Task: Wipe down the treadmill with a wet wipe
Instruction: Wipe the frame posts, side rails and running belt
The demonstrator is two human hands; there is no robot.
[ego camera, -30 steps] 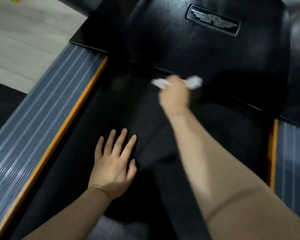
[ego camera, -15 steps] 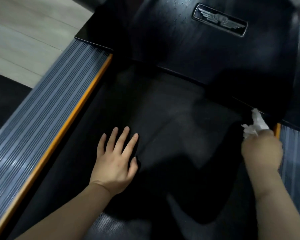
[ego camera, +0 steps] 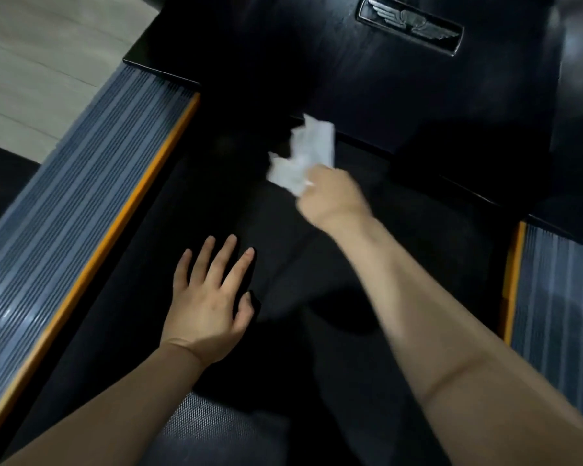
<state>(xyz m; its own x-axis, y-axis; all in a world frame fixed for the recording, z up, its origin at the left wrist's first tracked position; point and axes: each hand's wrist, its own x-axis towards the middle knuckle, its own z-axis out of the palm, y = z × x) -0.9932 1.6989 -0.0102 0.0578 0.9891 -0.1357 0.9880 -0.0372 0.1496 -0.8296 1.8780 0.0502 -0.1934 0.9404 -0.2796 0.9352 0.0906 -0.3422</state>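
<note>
The treadmill's black belt (ego camera: 418, 250) runs up to a glossy black motor cover (ego camera: 367, 79) that bears a silver winged badge (ego camera: 411, 25). My right hand (ego camera: 330, 196) grips a crumpled white wet wipe (ego camera: 303, 156) at the front of the belt, just below the cover's edge, left of centre. My left hand (ego camera: 212, 301) lies flat on the belt with its fingers spread, nearer to me and to the left.
Grey ribbed side rails with orange trim flank the belt, the left side rail (ego camera: 64, 230) and the right side rail (ego camera: 559, 297). Pale wooden floor (ego camera: 41, 55) lies beyond the left rail. A dark mat (ego camera: 0, 183) shows at the far left.
My right hand has swept the wipe from the belt's right edge back leftward to the middle front. My left hand has stayed flat in place.
</note>
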